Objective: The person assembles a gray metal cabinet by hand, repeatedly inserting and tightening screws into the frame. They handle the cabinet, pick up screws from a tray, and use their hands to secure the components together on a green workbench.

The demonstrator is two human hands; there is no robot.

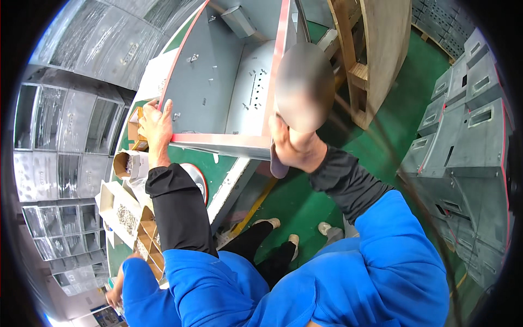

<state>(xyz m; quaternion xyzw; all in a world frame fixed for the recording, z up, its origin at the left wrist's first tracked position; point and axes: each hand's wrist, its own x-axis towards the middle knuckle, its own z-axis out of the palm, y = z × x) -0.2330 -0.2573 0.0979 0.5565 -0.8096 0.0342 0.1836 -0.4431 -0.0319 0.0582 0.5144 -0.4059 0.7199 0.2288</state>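
Head view: open grey metal cabinet [210, 87] with reddish edging sits on the green table [220, 174], upper middle of the frame. Left hand [157, 128] grips its lower-left corner, thumb and fingers either side of the rim. Right hand [297, 146] is at the lower-right corner, fingers curled; blur covers part, so can't tell what it grasps. To steady it well: keep left grip firm, fingers clear of sheet edges, press evenly, avoid knocking the cardboard box [141, 163] at left.

Green floor [310, 204]; grey metal cabinets [471, 155] stacked right.
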